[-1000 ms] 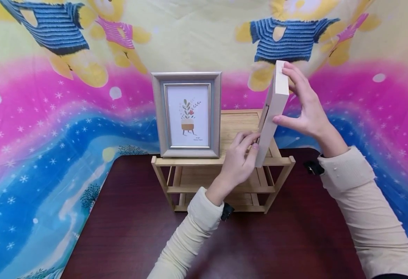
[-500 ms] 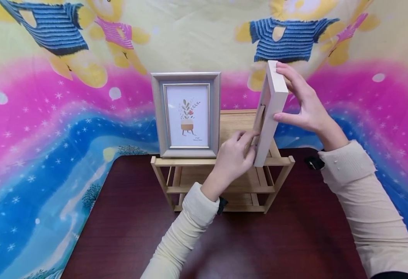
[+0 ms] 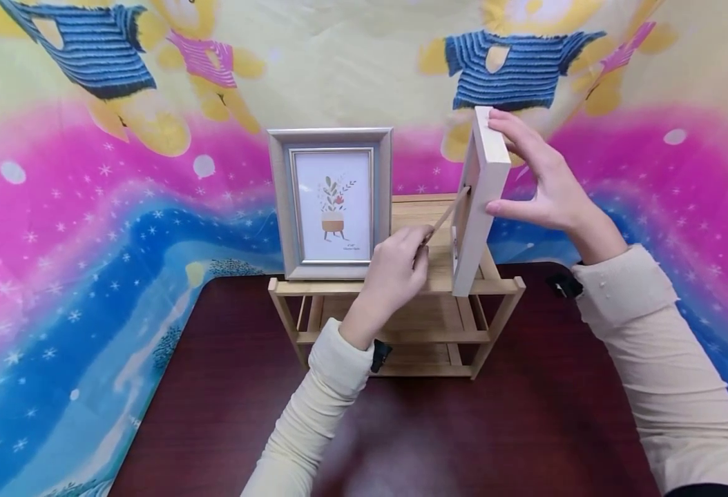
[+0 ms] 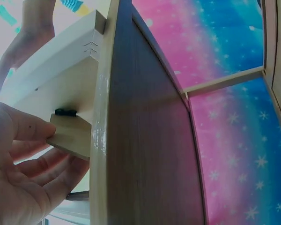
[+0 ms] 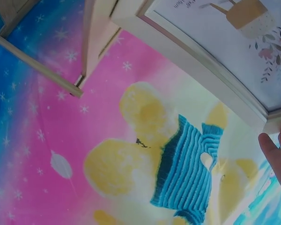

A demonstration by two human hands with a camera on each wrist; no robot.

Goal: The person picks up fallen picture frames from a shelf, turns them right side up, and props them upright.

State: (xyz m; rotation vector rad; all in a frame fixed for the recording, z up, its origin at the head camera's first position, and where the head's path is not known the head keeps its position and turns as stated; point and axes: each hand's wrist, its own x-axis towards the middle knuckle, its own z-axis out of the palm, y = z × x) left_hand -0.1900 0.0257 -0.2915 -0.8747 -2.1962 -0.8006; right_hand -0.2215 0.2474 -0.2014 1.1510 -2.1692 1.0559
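A white photo frame [image 3: 487, 200] stands on edge on top of a wooden rack [image 3: 445, 337], its back turned to the left. My right hand [image 3: 547, 176] grips its upper part, thumb on the near side edge and fingers at the top. My left hand [image 3: 395, 269] pinches the frame's stand leg [image 4: 71, 135], which is swung out from the back panel. In the left wrist view a black hinge [image 4: 65, 112] shows where leg meets panel. The right wrist view shows the frame's front, with a potted-plant print [image 5: 253, 18].
A second, grey-silver photo frame [image 3: 279, 207] stands upright at the rack's left, facing me. The rack stands on a dark red table [image 3: 233, 386]. A cloth with printed bears [image 3: 351, 62] hangs close behind.
My left hand has moved left and slightly down, pulling the stand leg out from the back panel. The white frame has shifted slightly left and turned, so more of its back shows.
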